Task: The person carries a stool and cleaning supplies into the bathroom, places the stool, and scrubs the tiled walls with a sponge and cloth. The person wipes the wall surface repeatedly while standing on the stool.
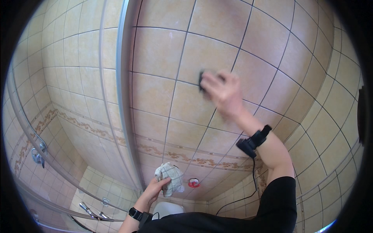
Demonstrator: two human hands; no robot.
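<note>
My right hand (224,90), blurred by motion, is closed around a small dark object (201,81) held against the beige wall tiles (157,49); blur hides what kind of object it is. Lower down, my left hand (156,188) grips a folded, light checked cloth (170,177), thumb on top. A black device with a cable (252,142) is strapped on my right wrist, and a dark watch (135,214) is on my left one.
A metal-framed shower enclosure (123,58) stands at the left, with a shower mixer (38,154) behind it. Below the cloth are a white toilet (169,208) and a red-and-white item (193,183) by the wall. The black cable hangs beside my right arm.
</note>
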